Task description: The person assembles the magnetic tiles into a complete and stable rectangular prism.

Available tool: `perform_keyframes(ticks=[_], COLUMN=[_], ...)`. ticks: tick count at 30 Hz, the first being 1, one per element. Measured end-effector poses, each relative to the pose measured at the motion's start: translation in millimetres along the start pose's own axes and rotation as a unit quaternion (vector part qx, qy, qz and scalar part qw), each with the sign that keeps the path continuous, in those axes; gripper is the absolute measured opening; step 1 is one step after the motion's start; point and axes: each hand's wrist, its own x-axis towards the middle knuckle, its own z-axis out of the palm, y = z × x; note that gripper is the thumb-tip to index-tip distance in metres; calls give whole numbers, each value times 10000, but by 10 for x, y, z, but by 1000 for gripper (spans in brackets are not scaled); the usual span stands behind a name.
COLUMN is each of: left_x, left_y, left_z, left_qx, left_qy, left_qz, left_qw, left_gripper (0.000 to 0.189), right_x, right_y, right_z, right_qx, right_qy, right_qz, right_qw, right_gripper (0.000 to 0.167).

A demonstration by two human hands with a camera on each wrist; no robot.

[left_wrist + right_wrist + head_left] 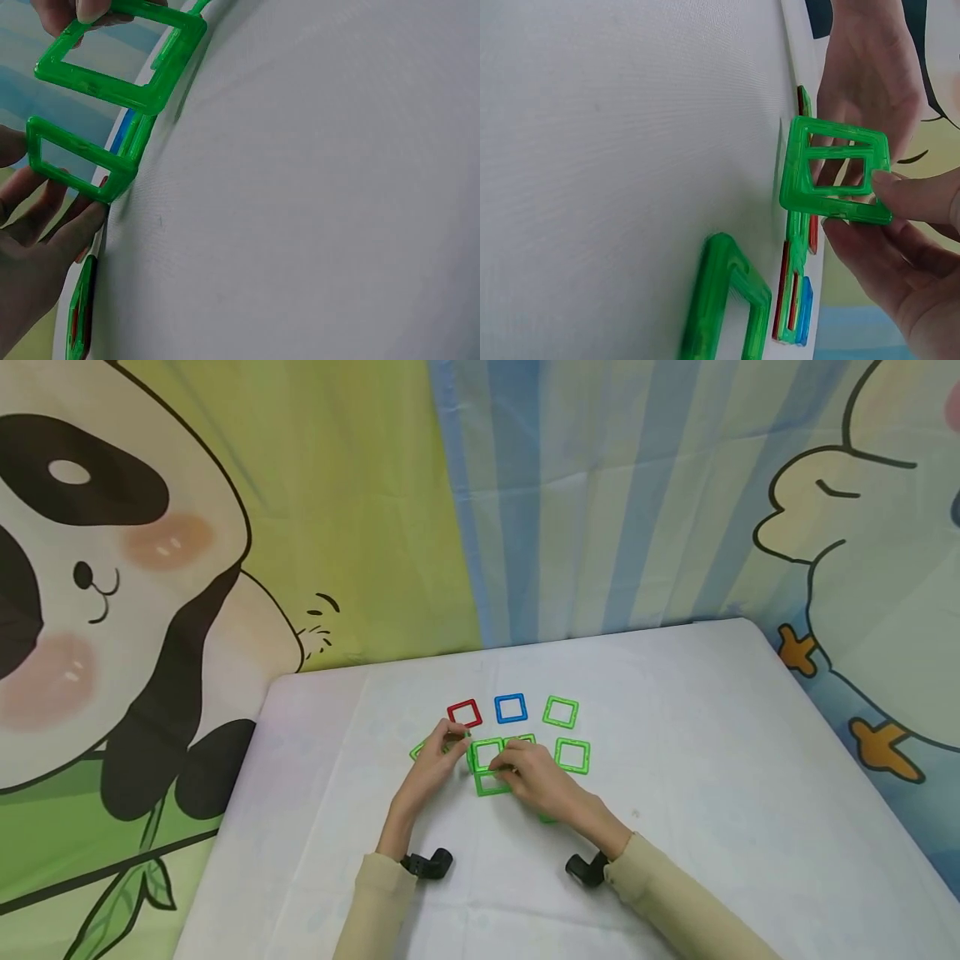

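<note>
My left hand pinches a green square magnetic tile standing on edge, thumb on one side and fingers on the other. To its right, my right hand holds another upright green tile between thumb and fingers. In the left wrist view the two upright tiles stand close together, with more green tile edges at their base. Whether they touch each other is unclear. A flat green tile lies just in front of them; my right fingers partly cover this group.
Behind the hands lie a red tile, a blue tile and a green tile. Another green tile is to the right. One green tile peeks out left of my left hand, another under my right wrist. A white cloth covers the table.
</note>
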Motion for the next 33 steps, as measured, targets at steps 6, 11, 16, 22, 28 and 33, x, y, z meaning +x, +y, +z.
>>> perform_keyframes(ticks=[6, 11, 16, 22, 28, 33], left_x=[-4, -19, -9, 1, -10, -22], left_y=[-7, -8, -4, 15, 27, 33], left_z=[8, 5, 8, 14, 11, 18], left_qx=[3, -3, -49, -9, 9, 34], left_qy=[15, 43, 26, 3, 12, 33], left_qz=[6, 100, 152, 62, 2, 16], left_qw=[10000, 9999, 9999, 10000, 10000, 10000], left_gripper=[20, 20, 19, 18, 20, 21], right_x=[39, 69, 104, 120, 115, 90], right_y=[9, 4, 23, 54, 60, 84], right_z=[69, 89, 80, 79, 86, 103], right_qx=[-221, -363, -354, -403, -348, -249], right_qy=[185, 283, 359, 321, 331, 401], right_qz=[-12, -88, -14, 72, 130, 91], right_qw=[9996, 9989, 9987, 9986, 9988, 9988], right_gripper=[11, 11, 11, 11, 12, 13])
